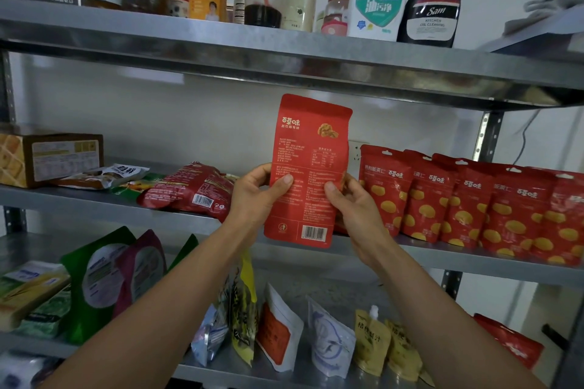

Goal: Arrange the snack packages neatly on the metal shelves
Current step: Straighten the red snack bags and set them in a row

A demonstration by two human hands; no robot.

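I hold a red snack pouch [311, 148] upright in front of the middle metal shelf [94, 204], its printed back and barcode facing me. My left hand [257, 191] grips its left edge, thumb on the back. My right hand [350, 204] grips its right edge the same way. Right of the pouch, a row of several red pouches with yellow fruit prints [467, 202] stands upright on the same shelf. To the left, a red bag [192, 189] and a white-and-brown packet [104, 175] lie flat in a loose pile.
A cardboard box [47, 156] sits at the shelf's far left. The top shelf [221, 38] carries bottles and cleaners. The lower shelf [341, 294] holds green, maroon, white and yellow pouches, some leaning. A steel upright [488, 136] stands behind the red row.
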